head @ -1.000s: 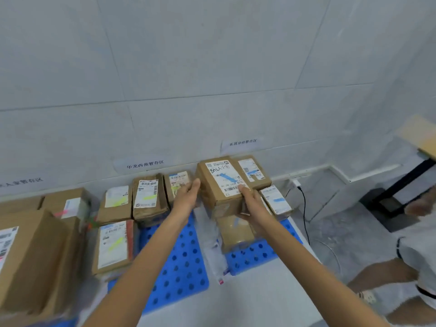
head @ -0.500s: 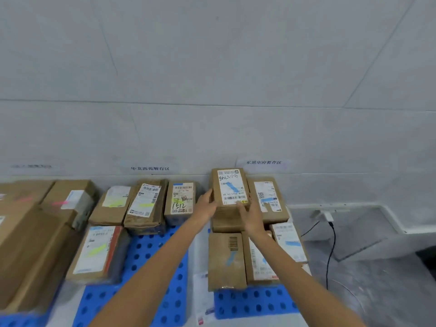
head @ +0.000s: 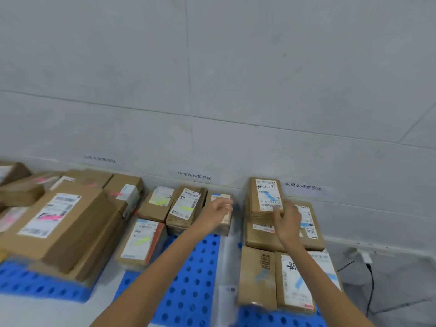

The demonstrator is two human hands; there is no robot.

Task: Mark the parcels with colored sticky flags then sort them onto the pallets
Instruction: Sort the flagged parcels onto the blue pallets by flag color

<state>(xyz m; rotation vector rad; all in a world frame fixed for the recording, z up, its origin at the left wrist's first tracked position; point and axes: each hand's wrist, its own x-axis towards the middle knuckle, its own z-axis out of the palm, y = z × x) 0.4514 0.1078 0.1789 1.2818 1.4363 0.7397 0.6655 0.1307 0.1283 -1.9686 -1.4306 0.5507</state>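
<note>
Head cam: blue-flagged parcel (head: 266, 197) sits atop the stack (head: 259, 240) by the wall (head: 212, 90), right pallet (head: 271, 318). Left hand (head: 218, 212) hangs loose, empty; right hand (head: 286, 219) rests relaxed fingers on its near end. Sorting step looks done here, I'd guess another one needs fetching and flagging.

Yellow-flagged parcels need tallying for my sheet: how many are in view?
3. The rear-left parcel and rear-right parcel sit by the wall; front parcel lies before them. The left hand partly covers a fourth parcel, flag unclear.
</note>
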